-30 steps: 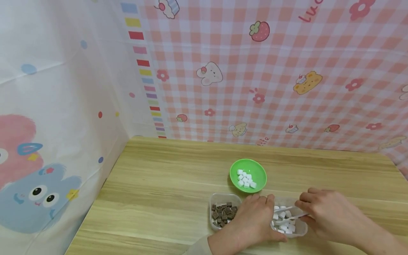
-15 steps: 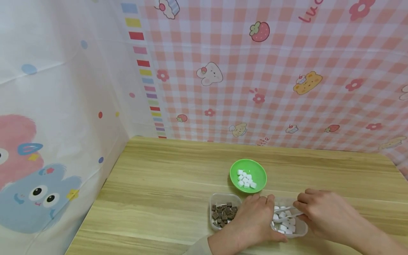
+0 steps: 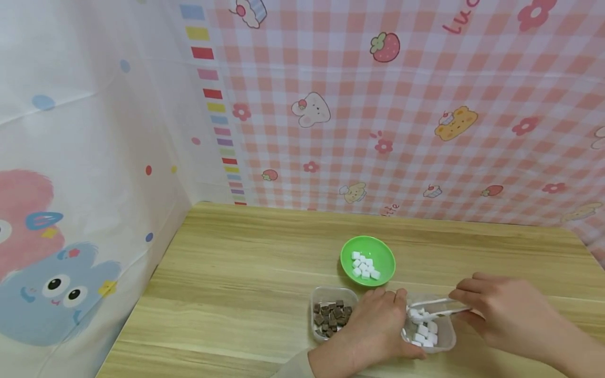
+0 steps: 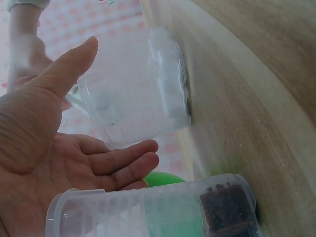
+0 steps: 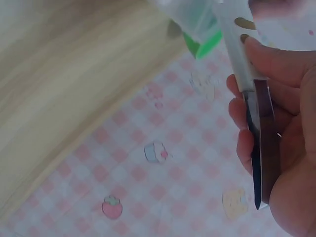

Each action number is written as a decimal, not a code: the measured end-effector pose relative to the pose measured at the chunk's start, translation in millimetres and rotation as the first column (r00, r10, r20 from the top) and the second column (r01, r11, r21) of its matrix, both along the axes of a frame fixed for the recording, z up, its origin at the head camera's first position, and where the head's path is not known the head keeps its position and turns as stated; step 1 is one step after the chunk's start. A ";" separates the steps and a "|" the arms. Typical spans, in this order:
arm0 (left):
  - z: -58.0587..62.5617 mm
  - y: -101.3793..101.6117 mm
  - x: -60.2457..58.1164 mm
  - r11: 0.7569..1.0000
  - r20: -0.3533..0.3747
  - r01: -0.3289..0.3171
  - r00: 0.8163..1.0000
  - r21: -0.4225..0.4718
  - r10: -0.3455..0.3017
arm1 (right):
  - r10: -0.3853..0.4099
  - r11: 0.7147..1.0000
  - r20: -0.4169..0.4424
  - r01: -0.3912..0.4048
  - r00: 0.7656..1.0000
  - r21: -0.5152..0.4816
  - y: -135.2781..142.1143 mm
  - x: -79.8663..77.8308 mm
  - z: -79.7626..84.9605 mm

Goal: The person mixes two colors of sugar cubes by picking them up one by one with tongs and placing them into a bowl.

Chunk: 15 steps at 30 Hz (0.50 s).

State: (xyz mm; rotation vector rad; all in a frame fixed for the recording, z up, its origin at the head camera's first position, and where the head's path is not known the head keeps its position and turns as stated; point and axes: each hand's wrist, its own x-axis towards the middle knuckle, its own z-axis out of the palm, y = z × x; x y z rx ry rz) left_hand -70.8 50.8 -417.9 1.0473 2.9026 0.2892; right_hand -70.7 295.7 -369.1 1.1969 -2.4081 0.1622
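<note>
A person's left hand (image 3: 378, 323) braces a clear tub (image 3: 446, 344) of white cubes (image 3: 422, 331) between thumb and fingers, while the right hand (image 3: 501, 310) grips pale-tipped tongs (image 3: 444, 313), their ends down among the cubes; whether they pinch one cannot be told. Toward the far edge of the wood-grain tabletop (image 3: 236, 273), a green bowl (image 3: 385, 257) holds more white pieces (image 3: 363, 266). Left of the tub, nearer the tabletop's left edge, stands a second container (image 3: 335, 292) of brown cubes (image 3: 336, 312).
</note>
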 end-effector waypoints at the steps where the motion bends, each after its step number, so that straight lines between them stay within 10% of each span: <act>1: 0.2 0.1 0.1 1.000 0.003 -0.002 1.000 0.000 0.002 | -0.014 1.000 -0.011 0.014 1.000 -0.012 1.0 0.4 2.7; 15: 0.1 0.1 0.3 1.000 0.010 -0.002 1.000 0.000 0.002 | -0.126 0.984 -0.153 0.104 0.980 -0.147 -9.8 -10.9 29.6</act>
